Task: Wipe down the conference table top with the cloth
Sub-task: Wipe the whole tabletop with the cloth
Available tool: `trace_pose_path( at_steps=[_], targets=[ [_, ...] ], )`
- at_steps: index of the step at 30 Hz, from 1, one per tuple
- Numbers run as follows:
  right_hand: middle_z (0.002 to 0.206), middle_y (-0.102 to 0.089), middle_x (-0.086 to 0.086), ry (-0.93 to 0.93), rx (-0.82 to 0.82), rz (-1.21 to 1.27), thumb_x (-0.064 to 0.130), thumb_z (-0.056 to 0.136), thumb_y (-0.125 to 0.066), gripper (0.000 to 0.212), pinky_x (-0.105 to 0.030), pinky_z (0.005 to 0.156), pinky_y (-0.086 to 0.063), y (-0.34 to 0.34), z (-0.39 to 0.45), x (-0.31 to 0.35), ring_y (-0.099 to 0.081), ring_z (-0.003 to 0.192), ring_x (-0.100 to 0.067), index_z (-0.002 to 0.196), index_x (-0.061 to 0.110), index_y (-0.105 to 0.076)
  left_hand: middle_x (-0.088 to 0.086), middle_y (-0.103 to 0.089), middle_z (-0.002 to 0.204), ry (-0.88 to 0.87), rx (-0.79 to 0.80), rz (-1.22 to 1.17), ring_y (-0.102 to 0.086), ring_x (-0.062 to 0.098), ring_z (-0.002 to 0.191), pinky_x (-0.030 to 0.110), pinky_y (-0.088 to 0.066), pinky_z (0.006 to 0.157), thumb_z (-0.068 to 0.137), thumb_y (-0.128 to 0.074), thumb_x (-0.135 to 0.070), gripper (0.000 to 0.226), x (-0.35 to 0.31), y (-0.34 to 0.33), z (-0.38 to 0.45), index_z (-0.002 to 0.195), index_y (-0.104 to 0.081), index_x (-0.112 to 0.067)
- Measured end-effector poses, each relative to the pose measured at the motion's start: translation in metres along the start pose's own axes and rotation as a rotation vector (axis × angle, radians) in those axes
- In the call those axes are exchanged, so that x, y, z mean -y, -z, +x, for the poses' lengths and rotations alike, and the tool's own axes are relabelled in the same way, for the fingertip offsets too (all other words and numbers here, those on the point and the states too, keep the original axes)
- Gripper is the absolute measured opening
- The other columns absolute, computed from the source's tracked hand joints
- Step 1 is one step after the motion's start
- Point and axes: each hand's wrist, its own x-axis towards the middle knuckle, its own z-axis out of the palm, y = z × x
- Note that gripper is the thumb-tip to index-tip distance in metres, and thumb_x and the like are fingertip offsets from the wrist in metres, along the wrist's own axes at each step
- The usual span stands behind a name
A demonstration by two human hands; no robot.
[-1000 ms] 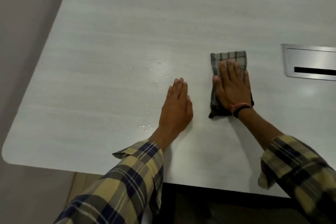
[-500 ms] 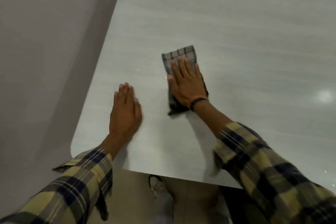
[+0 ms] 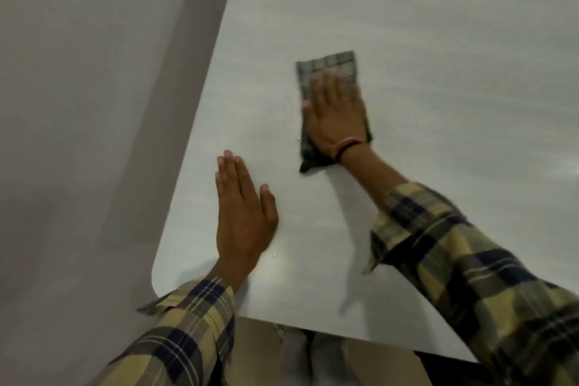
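Table top (image 3: 438,25): cloth (image 3: 326,67) lengthwise (seemingly) away.

A plain grey-brown floor (image 3: 78,135) lies left of the worktop (image 3: 438,25); a darker shadow band runs beside its edge.

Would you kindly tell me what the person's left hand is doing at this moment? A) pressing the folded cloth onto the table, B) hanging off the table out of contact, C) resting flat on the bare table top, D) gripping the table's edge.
C: the left hand lies flat with straight fingers on the bare table top, apart from the cloth, which the right hand presses.
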Motion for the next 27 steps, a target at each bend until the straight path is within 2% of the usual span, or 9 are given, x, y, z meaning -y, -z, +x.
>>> trace_pose_path(
  at_steps=[3,6,10,12,14,18,21,23,27],
  targets=[
    [0.173,0.003,-0.005,0.363,0.076,-0.044,0.048,0.109,-0.014,0.062,-0.048,0.128,0.009,-0.012,-0.043,0.033,0.007,0.159,-0.024,0.165,0.023,-0.002,0.026,-0.009,0.17,0.018,-0.01,0.07,-0.004,0.035,0.161,0.048,-0.009,0.131,0.108,-0.037,-0.03,0.07,0.0,0.001,0.001,0.16,-0.013,0.009],
    [0.172,-0.007,-0.001,0.533,0.084,-0.068,0.049,0.109,-0.016,0.061,-0.047,0.129,0.0,-0.013,-0.066,-0.006,-0.001,0.159,-0.022,0.164,0.024,-0.014,0.024,-0.009,0.171,0.024,0.036,0.089,-0.003,0.031,0.161,0.049,-0.01,0.131,0.109,-0.034,-0.033,0.069,0.002,0.0,0.0,0.16,-0.016,0.008],
    [0.17,-0.021,-0.007,0.339,0.003,-0.088,0.049,0.107,-0.019,0.063,-0.054,0.126,-0.013,0.007,0.011,-0.047,-0.016,0.158,-0.029,0.163,0.022,-0.023,0.02,-0.002,0.173,0.044,0.064,0.098,0.005,0.027,0.162,0.046,-0.006,0.132,0.109,-0.03,-0.037,0.07,0.004,-0.002,0.003,0.162,-0.011,0.004],
    [0.173,-0.008,-0.004,0.159,0.025,-0.05,0.052,0.107,-0.015,0.064,-0.052,0.127,-0.004,0.02,0.059,-0.031,-0.006,0.159,-0.026,0.165,0.025,-0.012,0.021,-0.003,0.172,0.037,0.061,0.1,0.004,0.028,0.162,0.047,-0.007,0.132,0.109,-0.032,-0.036,0.07,0.004,-0.003,0.003,0.162,-0.012,0.005],
    [0.173,-0.001,-0.003,0.152,0.045,-0.039,0.05,0.109,-0.017,0.063,-0.049,0.127,0.004,0.02,0.089,0.005,0.001,0.16,-0.025,0.165,0.025,-0.006,0.023,-0.007,0.171,0.028,0.043,0.094,0.0,0.03,0.161,0.048,-0.009,0.131,0.109,-0.036,-0.033,0.069,0.005,-0.003,0.002,0.161,-0.016,0.008],
    [0.173,-0.006,-0.006,0.614,0.128,-0.165,0.049,0.109,-0.015,0.062,-0.048,0.126,0.005,0.0,0.067,0.083,-0.002,0.16,-0.027,0.165,0.023,-0.008,0.02,-0.008,0.172,0.049,0.043,0.056,0.001,0.027,0.162,0.046,-0.008,0.132,0.108,-0.038,-0.033,0.069,0.004,-0.004,0.002,0.161,-0.017,0.005],
    [0.172,-0.006,0.001,0.956,0.223,-0.205,0.054,0.108,-0.008,0.061,-0.044,0.125,0.009,0.0,0.062,0.087,-0.001,0.16,-0.022,0.164,0.03,-0.007,0.016,-0.005,0.173,0.067,0.052,0.041,0.003,0.024,0.162,0.045,-0.008,0.132,0.108,-0.037,-0.035,0.07,0.003,-0.003,0.002,0.163,-0.015,0.002],
    [0.172,-0.009,0.002,0.929,0.199,-0.206,0.056,0.106,-0.004,0.063,-0.043,0.126,0.006,0.006,0.093,0.081,-0.004,0.159,-0.021,0.164,0.031,-0.01,0.016,-0.004,0.173,0.063,0.057,0.045,0.003,0.025,0.162,0.047,-0.01,0.131,0.109,-0.037,-0.036,0.07,0.004,-0.003,0.001,0.163,-0.015,0.002],
    [0.173,-0.009,-0.004,0.557,0.117,-0.14,0.055,0.102,-0.002,0.071,-0.049,0.128,0.0,0.017,0.138,0.086,-0.003,0.16,-0.025,0.165,0.024,-0.01,0.016,-0.005,0.173,0.066,0.059,0.037,0.001,0.025,0.162,0.049,-0.014,0.131,0.109,-0.037,-0.037,0.07,0.005,-0.003,0.001,0.163,-0.014,0.001]
  ],
)
